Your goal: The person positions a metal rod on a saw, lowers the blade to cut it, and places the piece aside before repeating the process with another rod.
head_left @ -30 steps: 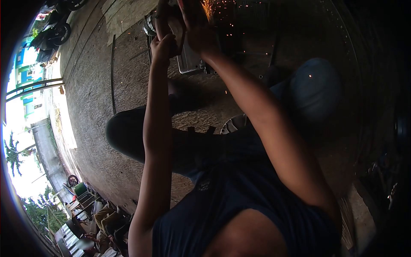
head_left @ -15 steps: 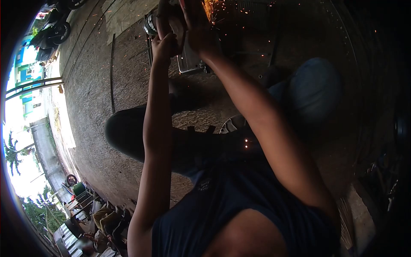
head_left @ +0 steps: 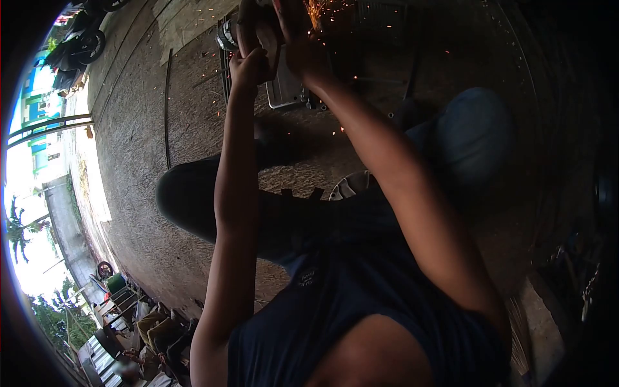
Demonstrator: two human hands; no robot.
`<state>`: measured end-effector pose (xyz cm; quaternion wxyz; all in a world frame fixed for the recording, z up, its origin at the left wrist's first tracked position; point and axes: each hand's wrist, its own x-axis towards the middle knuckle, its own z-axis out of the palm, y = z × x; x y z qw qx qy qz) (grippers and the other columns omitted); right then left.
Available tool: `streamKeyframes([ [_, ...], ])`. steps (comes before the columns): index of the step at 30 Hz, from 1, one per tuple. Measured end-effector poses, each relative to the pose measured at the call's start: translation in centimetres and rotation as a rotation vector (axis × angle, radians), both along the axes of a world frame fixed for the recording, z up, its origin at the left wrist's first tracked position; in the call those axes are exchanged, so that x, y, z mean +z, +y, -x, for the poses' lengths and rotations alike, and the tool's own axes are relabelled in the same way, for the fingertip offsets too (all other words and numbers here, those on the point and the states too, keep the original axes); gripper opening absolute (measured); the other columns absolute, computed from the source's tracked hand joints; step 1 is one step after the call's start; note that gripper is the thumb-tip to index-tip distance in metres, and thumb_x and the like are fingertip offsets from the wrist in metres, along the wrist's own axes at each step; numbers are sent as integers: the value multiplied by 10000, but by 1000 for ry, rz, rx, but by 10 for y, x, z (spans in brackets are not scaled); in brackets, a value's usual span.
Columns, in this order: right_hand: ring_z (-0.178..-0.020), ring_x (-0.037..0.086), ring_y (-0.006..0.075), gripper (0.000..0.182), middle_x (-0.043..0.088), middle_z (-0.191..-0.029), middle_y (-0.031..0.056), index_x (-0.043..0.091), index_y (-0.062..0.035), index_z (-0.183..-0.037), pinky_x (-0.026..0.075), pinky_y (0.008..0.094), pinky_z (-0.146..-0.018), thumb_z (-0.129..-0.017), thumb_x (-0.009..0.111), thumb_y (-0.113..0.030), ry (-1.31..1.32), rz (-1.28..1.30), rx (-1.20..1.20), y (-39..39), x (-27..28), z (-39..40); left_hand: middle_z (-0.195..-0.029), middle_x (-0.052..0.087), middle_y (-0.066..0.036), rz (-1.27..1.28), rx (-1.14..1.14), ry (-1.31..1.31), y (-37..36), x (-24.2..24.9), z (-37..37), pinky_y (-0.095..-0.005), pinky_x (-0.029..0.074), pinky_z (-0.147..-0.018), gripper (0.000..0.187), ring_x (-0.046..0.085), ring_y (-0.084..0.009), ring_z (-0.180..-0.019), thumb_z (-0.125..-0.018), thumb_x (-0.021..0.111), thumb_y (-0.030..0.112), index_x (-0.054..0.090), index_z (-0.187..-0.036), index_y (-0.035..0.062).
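Observation:
At the top of the head view, my left hand (head_left: 249,69) is closed around a brown, curved handle-like part (head_left: 266,40). Close beside it on the right is my right hand (head_left: 308,59), in shadow with its fingers curled; what it grips is hard to make out. Orange sparks (head_left: 314,11) spray just above the right hand. Under both hands lies a grey metal plate or base (head_left: 284,89) with rounded corners. A shiny cylindrical part (head_left: 226,35) sits left of the curved handle. The working end is cut off by the upper frame edge.
A round slotted metal part (head_left: 350,186) lies on the rough floor (head_left: 132,155) between my legs. A thin dark bar (head_left: 167,109) is on the floor at left. Motorcycles (head_left: 84,51) stand at upper left. Assorted items (head_left: 122,303) and apparently a seated person (head_left: 155,332) are at lower left.
Both hands keep nearly the same place and grip. The spark spray is a little smaller, and the scattered sparks have shifted. The view has moved very slightly.

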<state>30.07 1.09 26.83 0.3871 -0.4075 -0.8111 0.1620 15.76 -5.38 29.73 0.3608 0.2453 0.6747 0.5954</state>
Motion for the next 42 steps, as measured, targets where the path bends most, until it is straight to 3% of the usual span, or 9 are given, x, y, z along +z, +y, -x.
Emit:
streamKeyframes([
  [6, -1027, 612, 477, 755, 524, -1288, 313, 247, -156, -1570, 537, 536, -862, -860, 469, -31, 113, -243, -15, 9, -2, 4, -706, 626, -30, 28, -14, 39, -4, 6, -5, -271, 474, -516, 174, 596, -123, -565, -803, 723, 129, 643, -897, 6],
  [9, -1256, 506, 438, 744, 458, -1400, 292, 301, -137, -1563, 481, 503, -965, -854, 520, -83, -98, 68, 55, 0, 4, -1, -710, 628, -24, 14, -13, 21, -2, 2, -4, -269, 468, -519, 171, 591, -120, -564, -805, 723, 133, 650, -902, 12],
  [12, -1268, 495, 451, 747, 444, -1423, 306, 287, -140, -1569, 472, 525, -977, -859, 510, -74, 71, -113, 59, 9, -7, 4, -705, 639, -58, 25, -28, 14, -2, -1, 1, -288, 501, -503, 220, 626, -150, -565, -780, 736, 105, 611, -923, -5],
  [21, -1358, 402, 460, 748, 400, -1470, 300, 257, -145, -1578, 385, 509, -1092, -871, 492, -71, 88, -19, 114, 6, -2, 0, -692, 633, -58, -29, -32, -63, -2, -5, 2, -295, 497, -484, 224, 617, -153, -540, -764, 750, 79, 597, -908, 0],
  [24, -1094, 586, 471, 757, 481, -1383, 300, 269, -105, -1557, 529, 522, -860, -837, 496, -37, 17, -92, 35, 4, -3, -1, -697, 632, -60, 4, -33, -35, -1, -7, 2, -298, 504, -489, 234, 620, -156, -548, -764, 754, 86, 593, -910, 0],
  [28, -1126, 571, 473, 750, 470, -1406, 290, 272, -98, -1555, 506, 518, -910, -840, 487, -29, 33, -109, 14, 4, -5, 0, -716, 636, -64, -14, -7, -33, -2, -6, 0, -301, 512, -494, 243, 627, -155, -565, -762, 759, 94, 599, -917, -2],
  [30, -1375, 374, 465, 707, 373, -1476, 302, 282, -154, -1568, 347, 498, -1124, -892, 460, -48, 114, -17, 104, 10, -10, 4, -721, 638, -66, -11, -19, -31, -2, -6, 0, -301, 513, -496, 251, 630, -155, -571, -760, 761, 95, 600, -925, -3],
  [37, -1358, 388, 469, 686, 372, -1471, 300, 304, -146, -1558, 365, 499, -1105, -897, 458, -42, 55, -127, 40, 7, -5, 0, -698, 633, -66, -27, -18, -45, -3, -8, -1, -300, 505, -477, 248, 618, -155, -541, -763, 756, 91, 588, -916, -11],
  [42, -1275, 446, 476, 678, 386, -1440, 312, 293, -152, -1562, 401, 513, -1056, -912, 449, -42, 12, 63, 99, 3, 0, -4, -690, 633, -69, -31, -42, -70, -3, -10, 2, -306, 501, -464, 277, 620, -154, -538, -757, 765, 95, 594, -937, -28],
])
